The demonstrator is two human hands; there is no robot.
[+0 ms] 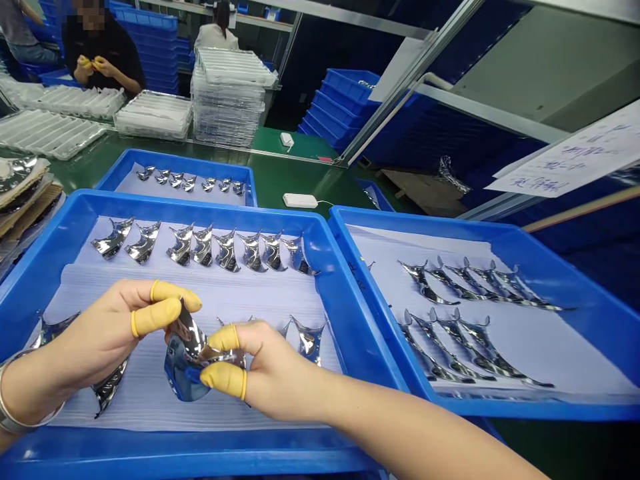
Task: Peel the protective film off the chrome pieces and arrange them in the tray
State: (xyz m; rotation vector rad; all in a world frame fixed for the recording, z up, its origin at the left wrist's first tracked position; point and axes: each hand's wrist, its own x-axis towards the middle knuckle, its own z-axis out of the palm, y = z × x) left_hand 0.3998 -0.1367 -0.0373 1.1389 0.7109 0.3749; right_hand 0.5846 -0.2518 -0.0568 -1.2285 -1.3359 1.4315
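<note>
Between my two hands is a shiny, curved chrome trim piece, held above a blue tray. My left hand pinches its upper end between thumb and index finger. The right-hand end is gripped by my right hand, also with thumb and index finger. Yellow finger cots cover those fingertips. A row of similar chrome pieces lies on the tray's white lining, farther from me. More chrome pieces lie in the nearer row, partly hidden by my hands.
To the right, another blue tray holds longer chrome pieces in two rows. A smaller blue tray sits behind. Clear plastic trays are stacked farther back, near a person wearing yellow finger cots. A metal frame post rises at the right.
</note>
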